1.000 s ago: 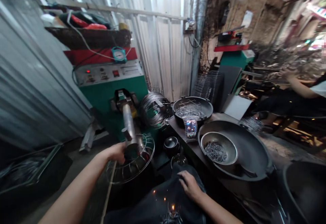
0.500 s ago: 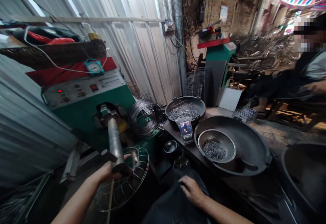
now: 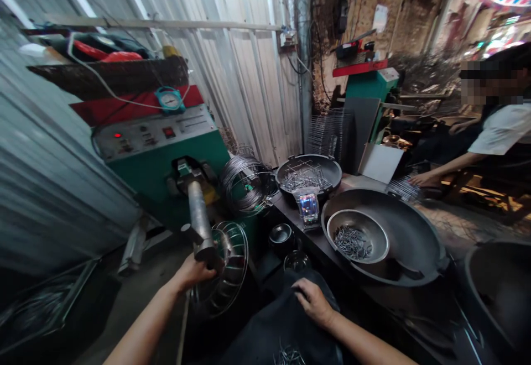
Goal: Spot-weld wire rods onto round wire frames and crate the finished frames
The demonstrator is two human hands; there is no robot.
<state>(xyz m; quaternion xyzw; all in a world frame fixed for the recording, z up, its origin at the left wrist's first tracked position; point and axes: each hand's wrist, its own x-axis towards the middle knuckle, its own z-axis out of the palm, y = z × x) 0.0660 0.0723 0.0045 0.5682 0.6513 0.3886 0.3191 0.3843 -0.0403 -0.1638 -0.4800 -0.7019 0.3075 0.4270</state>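
My left hand (image 3: 196,270) is closed on a round wire frame (image 3: 238,282) with rings and cross wires, beside the end of the machine's metal arm (image 3: 199,215). Part of the fingers is hidden behind the arm's end. On the dark cloth over my lap (image 3: 265,321) rests my right hand (image 3: 314,301), its fingers curled inward. Whatever they hold, if anything, does not show. Several short bent wires (image 3: 288,355) lie on the cloth nearer to me. The green machine (image 3: 153,171) stands behind the left hand, with a red light lit on its panel.
A wire coil (image 3: 244,185) lies by the machine. On the right stand a pan of wire pieces (image 3: 309,174), a large pan (image 3: 415,227) with a bowl of small hooks (image 3: 357,242), and another pan (image 3: 498,282). A co-worker's hand (image 3: 425,179) touches a wire stack at far right.
The view has shifted left. My left hand and the wire frame have turned, and the frame now stands steeper. The co-worker has leaned forward and reached down. My right hand stays on my lap.
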